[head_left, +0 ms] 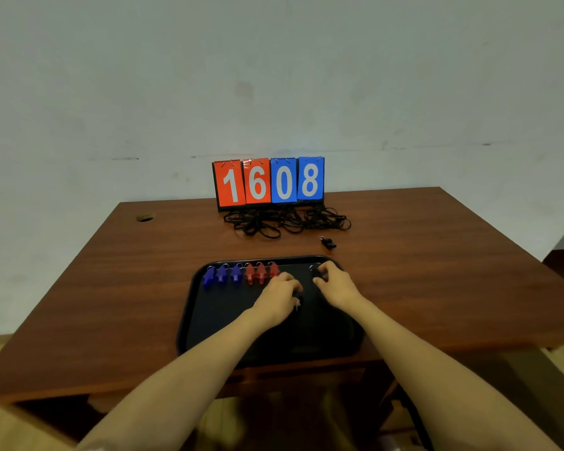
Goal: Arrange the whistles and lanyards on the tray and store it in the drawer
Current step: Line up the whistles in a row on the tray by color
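So the black tray [215,320] sits on the wooden desk [437,271], right at the near edge and pretty much in front of the person. Along its far rim there's a neat row going left to right: three blue whistles [221,275], then three red whistles [261,273]. They're packed side by side, with their key rings pointing away toward the wall.

Both hands are over the tray, to the right of that row. The right hand [334,283] is up at the far right corner, with thumb and fingers curled in around a black whistle [316,274]. You can just make out its little ring poking out past the fingers.

The left hand [279,296] is just beside the last red one, knuckles up and fingers curled down. There's something dark with a tiny pale glint at its thumb side. Against the black tray I honestly can't tell if it's gripping anything.

One more black whistle, the loose one [329,243], lies on the bare desk just beyond the tray's far right corner. Behind that, the lanyards [284,221] are a tangled heap of black cord, none of it on the tray. The heap spreads out from the foot of a flip scoreboard [267,183], which shows 16 in red and 08 in blue. There's also a small round hole [145,217] in the desk, far left.
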